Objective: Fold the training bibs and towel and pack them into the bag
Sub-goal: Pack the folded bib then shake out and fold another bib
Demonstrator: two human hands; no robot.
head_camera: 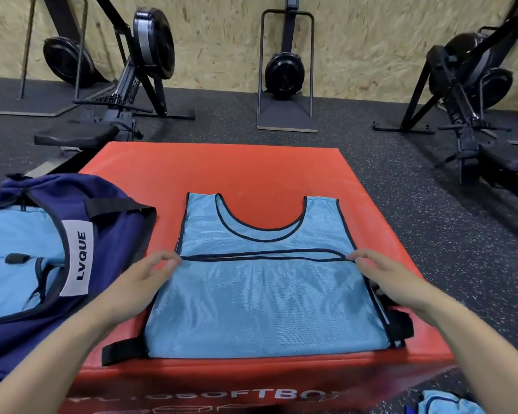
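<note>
A light blue mesh training bib [263,297] with dark trim lies flat on the red soft box [222,168], its lower half folded up so the hem sits below the neckline. My left hand [150,276] pinches the left end of that folded hem. My right hand [380,273] pinches the right end. A navy bag [114,240] with a white LVQUE label lies open at the left, with light blue fabric [15,249] inside it. More light blue cloth [443,401] shows at the bottom right edge.
Black straps [120,351] of the box stick out under the bib's near corners. Rowing machines [126,85] stand on the dark speckled floor behind and to the right [473,94]. A wooden board wall closes the back.
</note>
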